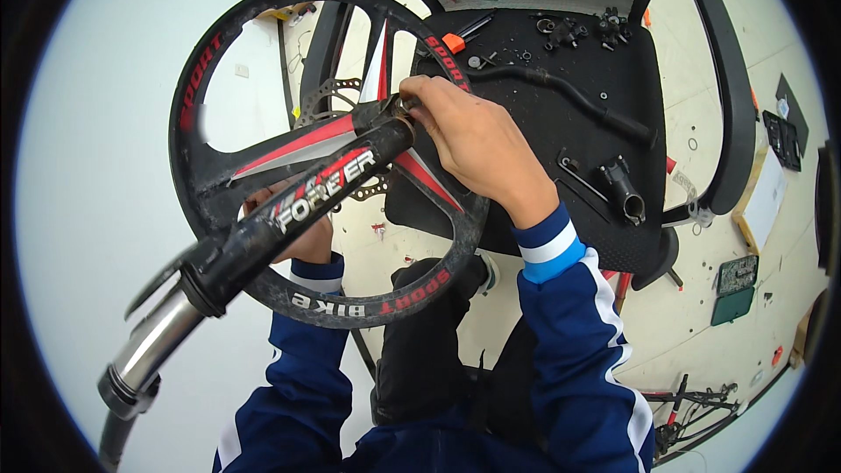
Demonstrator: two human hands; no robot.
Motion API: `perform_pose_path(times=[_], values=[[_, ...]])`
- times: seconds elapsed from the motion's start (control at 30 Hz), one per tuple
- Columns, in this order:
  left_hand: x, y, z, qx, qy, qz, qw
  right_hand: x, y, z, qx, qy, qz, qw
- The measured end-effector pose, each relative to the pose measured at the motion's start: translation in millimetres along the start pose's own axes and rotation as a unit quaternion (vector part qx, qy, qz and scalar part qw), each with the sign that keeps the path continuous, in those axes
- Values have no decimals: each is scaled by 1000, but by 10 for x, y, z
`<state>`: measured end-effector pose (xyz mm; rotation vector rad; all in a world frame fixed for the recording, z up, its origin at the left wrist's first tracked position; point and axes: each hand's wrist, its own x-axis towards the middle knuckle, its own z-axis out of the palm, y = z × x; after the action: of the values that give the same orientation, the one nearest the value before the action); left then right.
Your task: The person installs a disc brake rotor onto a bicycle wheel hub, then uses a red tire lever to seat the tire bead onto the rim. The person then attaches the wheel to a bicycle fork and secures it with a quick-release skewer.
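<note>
A black bicycle tube (pixel 326 186) with red and white lettering slants across the left side, ending in a quick-release clamp (pixel 203 278) and a silver post (pixel 159 333). My left hand (pixel 307 235) reaches under the tube, its fingers curled around the far side and partly hidden. At the tube's upper end, my right hand (pixel 477 136) has thumb and fingers pinched together; whatever they grip is hidden. Behind the tube stands a black, red and white bicycle wheel (pixel 194 171) with thick spokes. Its metal brake disc (pixel 337 92) is partly covered.
A black office chair (pixel 534 201) holds a curved black bar (pixel 561 88), a black clamp-ended part (pixel 624 191), hex keys (pixel 582 184) and several small metal parts. On the floor at right lie a green case (pixel 734 289), a cardboard box (pixel 760 197) and a bicycle frame (pixel 692 407).
</note>
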<state>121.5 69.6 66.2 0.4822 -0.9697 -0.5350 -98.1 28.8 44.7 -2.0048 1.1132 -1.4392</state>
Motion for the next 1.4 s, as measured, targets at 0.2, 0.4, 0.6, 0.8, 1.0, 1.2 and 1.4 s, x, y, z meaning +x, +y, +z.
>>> perform_pose_path(times=[0.2, 0.4, 0.6, 0.8, 1.0, 1.2, 1.4], values=[[63, -3, -191, -15, -112, -46, 993, 32, -15, -20, -15, -10, 10, 1000], [140, -6, -61, 1, -144, -62, 988, 114, -9, 25, -10, -8, 31, 999], [304, -153, -39, -28, -217, -67, 974, 207, 34, -1, -32, 42, 42, 998], [358, -269, -127, -176, -139, -144, 964, 230, 56, 26, -58, 68, 83, 993], [306, -254, 78, 84, -147, -19, 985, 153, 52, -57, 14, 42, 143, 989], [284, -193, 307, 183, -10, -32, 982, 39, 77, -167, 150, 85, 199, 965], [347, -208, 171, 58, -29, -101, 993, -98, -200, -319, 250, 161, 202, 933]])
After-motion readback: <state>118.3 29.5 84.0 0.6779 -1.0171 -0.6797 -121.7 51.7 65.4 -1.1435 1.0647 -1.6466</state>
